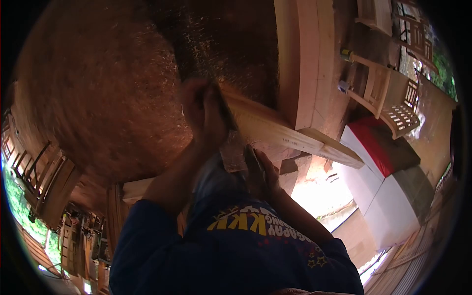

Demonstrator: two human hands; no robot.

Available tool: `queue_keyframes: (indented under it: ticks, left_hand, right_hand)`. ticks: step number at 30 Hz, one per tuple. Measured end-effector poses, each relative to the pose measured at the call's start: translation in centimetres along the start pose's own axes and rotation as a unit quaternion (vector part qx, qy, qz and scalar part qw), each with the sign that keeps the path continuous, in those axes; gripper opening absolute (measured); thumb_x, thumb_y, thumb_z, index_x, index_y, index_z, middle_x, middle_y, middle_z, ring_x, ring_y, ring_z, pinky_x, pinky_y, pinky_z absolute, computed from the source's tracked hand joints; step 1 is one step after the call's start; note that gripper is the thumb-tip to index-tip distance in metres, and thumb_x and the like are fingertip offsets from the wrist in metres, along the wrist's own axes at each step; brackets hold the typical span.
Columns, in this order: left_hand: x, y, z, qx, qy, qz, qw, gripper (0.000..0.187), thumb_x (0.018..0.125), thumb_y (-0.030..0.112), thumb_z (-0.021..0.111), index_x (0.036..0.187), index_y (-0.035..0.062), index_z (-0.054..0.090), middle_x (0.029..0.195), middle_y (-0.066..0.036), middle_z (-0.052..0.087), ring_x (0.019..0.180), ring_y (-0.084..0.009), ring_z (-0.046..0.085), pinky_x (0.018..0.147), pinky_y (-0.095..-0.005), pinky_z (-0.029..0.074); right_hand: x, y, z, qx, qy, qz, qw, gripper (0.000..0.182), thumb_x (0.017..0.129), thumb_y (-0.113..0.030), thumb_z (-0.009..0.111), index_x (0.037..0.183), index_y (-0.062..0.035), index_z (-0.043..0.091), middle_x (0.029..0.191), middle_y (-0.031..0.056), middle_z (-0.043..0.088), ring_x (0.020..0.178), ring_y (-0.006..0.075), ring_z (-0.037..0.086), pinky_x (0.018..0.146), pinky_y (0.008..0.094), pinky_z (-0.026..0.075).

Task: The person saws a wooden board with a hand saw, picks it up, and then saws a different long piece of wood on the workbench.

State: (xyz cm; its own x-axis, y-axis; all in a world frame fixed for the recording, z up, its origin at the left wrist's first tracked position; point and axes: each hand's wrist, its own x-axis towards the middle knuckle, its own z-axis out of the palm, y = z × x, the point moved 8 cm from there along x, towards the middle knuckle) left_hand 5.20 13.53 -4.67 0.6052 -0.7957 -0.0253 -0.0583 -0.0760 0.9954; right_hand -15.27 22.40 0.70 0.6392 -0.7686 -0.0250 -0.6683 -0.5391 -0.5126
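Observation:
My left hand point(204, 115) is closed against a dark, narrow edge near the end of a pale wooden beam point(278, 129). Nearer my body, my right hand point(265, 173) has its fingers wrapped round a dark, elongated piece; I cannot tell what tool it is. Between the two hands lies a greyish, blurred flat surface point(235, 150). From there the beam slants away to the right, with small dark marks on its side. Light specks like wood shavings point(199, 42) show beyond my left hand.
A long, thick pale timber point(312, 64) stretches from the top, close to the beam's far part. To the right are a white box-like block point(364, 177), a red cover point(376, 147) and a wooden chair point(388, 96). Brown ground point(108, 98) spreads left, with stacked wooden furniture point(51, 182) beyond.

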Motion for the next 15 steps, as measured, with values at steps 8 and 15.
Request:
queue_keyframes:
  ticks: [8,15]
  left_hand:
    - [0.2,0.4,0.0,0.033,0.063,0.001,0.997,0.017,0.105,0.01,0.049,0.117,-0.0002,0.055,0.1,-0.009,0.057,0.09,-0.0155,0.056,0.08,-0.0325,0.048]
    - [0.6,1.3,-0.5,0.08,0.135,0.148,0.977,0.024,0.102,0.02,0.057,0.115,-0.0001,0.061,0.104,-0.015,0.066,0.097,-0.0246,0.065,0.086,-0.0387,0.051]
  right_hand:
    - [-2.3,2.8,2.5,0.163,0.043,0.042,0.985,0.066,0.083,-0.001,0.074,0.146,-0.002,0.054,0.134,0.0238,0.056,0.106,0.0337,0.072,0.085,0.0402,0.062]
    - [-2.9,3.7,2.7,0.276,0.041,0.06,0.959,0.076,0.086,-0.002,0.067,0.156,-0.0022,0.037,0.118,0.0229,0.069,0.103,0.037,0.073,0.084,0.0416,0.059]
